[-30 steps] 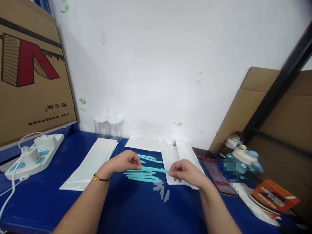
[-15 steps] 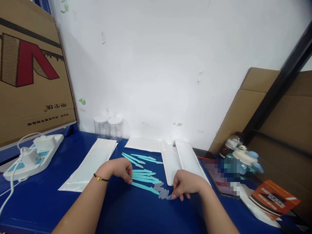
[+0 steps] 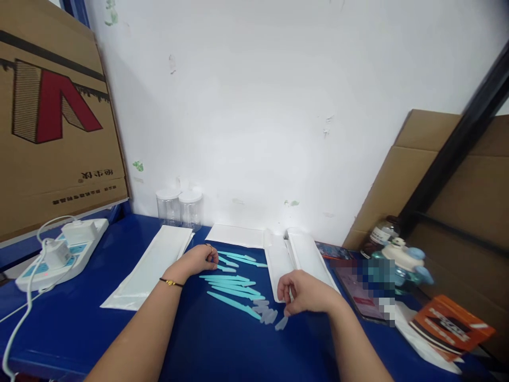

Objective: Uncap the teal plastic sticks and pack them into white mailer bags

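Several teal plastic sticks (image 3: 234, 305) with slim, blade-like ends lie on the blue table (image 3: 199, 345). The fingers of my left hand (image 3: 204, 259) are pinched at the handle ends of the upper teal sticks; what they grip is partly hidden. Small translucent caps (image 3: 269, 316) are heaped by the tips of the lower sticks. One separate cap (image 3: 281, 323) is at the fingertips of my right hand (image 3: 292, 297), which is curled with thumb and finger close together.
White sleeves lie at left (image 3: 153, 265), at the back (image 3: 234, 236) and at right (image 3: 310, 257). Two clear jars (image 3: 178, 209) stand by the wall. A power strip (image 3: 79, 246) is at far left; a phone (image 3: 358, 292), teal bottle (image 3: 400, 268) and orange pouch (image 3: 449, 326) are at right.
My left hand has moved up, from the lower sticks to the upper ones. The cap by my right hand now lies apart from the heap, slightly to the right.
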`<state>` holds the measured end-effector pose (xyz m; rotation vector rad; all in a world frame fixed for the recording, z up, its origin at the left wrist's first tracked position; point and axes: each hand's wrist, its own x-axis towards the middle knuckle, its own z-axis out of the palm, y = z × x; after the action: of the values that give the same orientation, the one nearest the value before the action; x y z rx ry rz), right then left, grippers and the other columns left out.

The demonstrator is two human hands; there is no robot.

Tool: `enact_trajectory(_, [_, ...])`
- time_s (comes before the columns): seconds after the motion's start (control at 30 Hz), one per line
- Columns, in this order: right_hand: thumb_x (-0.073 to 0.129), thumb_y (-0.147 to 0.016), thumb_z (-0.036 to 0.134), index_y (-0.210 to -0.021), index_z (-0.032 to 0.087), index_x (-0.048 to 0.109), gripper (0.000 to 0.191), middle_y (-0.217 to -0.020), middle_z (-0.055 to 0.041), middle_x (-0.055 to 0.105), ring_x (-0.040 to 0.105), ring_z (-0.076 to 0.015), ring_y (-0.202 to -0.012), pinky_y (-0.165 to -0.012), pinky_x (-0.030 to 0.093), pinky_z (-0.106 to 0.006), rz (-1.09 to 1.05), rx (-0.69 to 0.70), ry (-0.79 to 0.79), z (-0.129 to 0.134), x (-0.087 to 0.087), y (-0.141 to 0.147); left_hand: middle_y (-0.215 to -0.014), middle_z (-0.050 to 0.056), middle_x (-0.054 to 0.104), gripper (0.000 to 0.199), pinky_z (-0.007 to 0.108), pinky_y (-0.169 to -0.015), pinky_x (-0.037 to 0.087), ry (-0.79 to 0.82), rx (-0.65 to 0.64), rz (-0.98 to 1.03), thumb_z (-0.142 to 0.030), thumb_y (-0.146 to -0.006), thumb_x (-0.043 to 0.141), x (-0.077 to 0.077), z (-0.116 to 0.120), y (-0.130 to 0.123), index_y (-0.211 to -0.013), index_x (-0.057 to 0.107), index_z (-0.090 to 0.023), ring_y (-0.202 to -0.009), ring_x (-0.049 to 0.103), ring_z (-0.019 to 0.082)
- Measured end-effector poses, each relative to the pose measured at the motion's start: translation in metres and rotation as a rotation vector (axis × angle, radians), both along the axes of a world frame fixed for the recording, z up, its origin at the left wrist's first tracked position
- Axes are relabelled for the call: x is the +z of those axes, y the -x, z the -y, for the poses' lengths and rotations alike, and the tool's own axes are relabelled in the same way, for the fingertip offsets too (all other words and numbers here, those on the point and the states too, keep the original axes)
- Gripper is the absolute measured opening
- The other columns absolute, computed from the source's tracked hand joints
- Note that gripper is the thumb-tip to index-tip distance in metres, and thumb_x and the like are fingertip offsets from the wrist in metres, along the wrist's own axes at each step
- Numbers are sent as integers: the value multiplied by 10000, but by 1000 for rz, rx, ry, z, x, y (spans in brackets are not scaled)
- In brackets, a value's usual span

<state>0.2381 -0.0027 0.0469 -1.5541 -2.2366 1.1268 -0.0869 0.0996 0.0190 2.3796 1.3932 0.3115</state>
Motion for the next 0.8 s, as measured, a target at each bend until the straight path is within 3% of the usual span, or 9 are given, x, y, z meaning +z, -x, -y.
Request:
enact_trajectory(0.1, [762, -496, 271, -770, 171, 645, 314, -632, 40, 578, 511, -97, -550, -476, 352, -173, 2, 47, 14, 1, 1, 1, -719, 2, 549, 163, 220, -589, 372, 15, -25, 32, -335, -687, 559, 0, -1, 1, -716, 640, -196, -673, 516, 149])
enact_trajectory(0.23, [657, -662, 311, -741, 171, 637, 162, -622, 25, 544, 487, -103, -580, -514, 351, -191, -77, -78, -175, -1, 0, 12, -786, 29, 598, 240, 247, -655, 395, -36, -43, 78, -378, -759, 498, 7, 2, 0, -688, 624, -187, -718, 544, 166])
enact_trajectory(0.4, [522, -799, 404, -862, 190, 625, 246, -655, 18, 535, 465, -104, -573, -535, 358, -210, -236, -237, -348, -6, -9, 37, -839, 31, 598, 272, 245, -689, 398, -135, -115, 159, -399, -816, 459, 29, 24, -23, -754, 614, -184, -763, 544, 159])
enact_trajectory(0.5, [502, -816, 433, -850, 193, 613, 267, -647, 26, 528, 456, -94, -542, -509, 344, -203, -279, -225, -347, -7, -14, 46, -850, 21, 593, 257, 227, -657, 391, -119, -203, 170, -375, -834, 455, 39, 43, -46, -776, 616, -184, -738, 537, 137])
enact_trajectory(0.6, [474, -834, 429, -695, 176, 574, 306, -580, 33, 499, 437, -85, -501, -475, 318, -196, -277, -189, -329, -6, -13, 44, -826, 18, 592, 238, 217, -642, 383, -95, -264, 147, -328, -837, 457, 43, 55, -61, -746, 621, -181, -742, 537, 134])
enact_trajectory(0.8, [466, -836, 446, -726, 174, 553, 306, -631, 23, 565, 480, -72, -454, -466, 364, -186, -309, -200, -244, -2, -6, 43, -829, 19, 592, 232, 214, -622, 380, -74, -214, 160, -316, -828, 464, 43, 57, -61, -728, 619, -175, -724, 539, 130])
